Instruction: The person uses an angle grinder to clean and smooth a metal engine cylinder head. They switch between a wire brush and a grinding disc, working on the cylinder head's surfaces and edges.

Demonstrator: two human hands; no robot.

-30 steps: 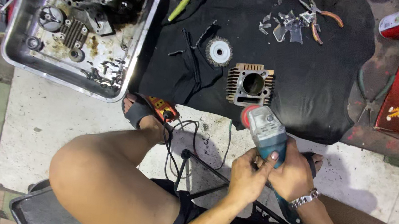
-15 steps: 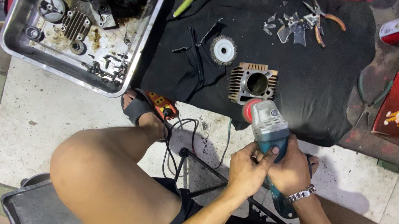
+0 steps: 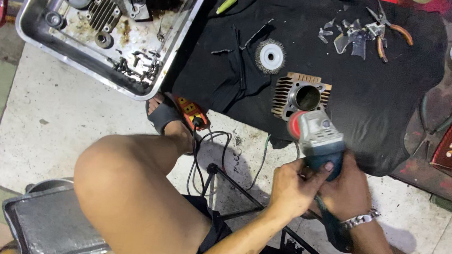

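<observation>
Angle grinder (image 3: 317,139) held above the floor at the near edge of the black cloth (image 3: 385,104), head just beside the finned engine cylinder (image 3: 303,96). Right hand (image 3: 349,187) wrapped around the grinder body; left hand (image 3: 292,187) closed on its side, fingers pinching. Wire cup brush (image 3: 271,56) lies on the cloth beyond. Metal tray (image 3: 77,55) of engine parts far left.

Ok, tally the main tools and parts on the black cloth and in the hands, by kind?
Angle grinder, held by left hand and right hand: 1
Finned engine cylinder: 1
Wire wheel brush: 1
Pliers with orange handles: 1
Total: 4
The small metal scraps beside the pliers are too jumbled to count.
</observation>
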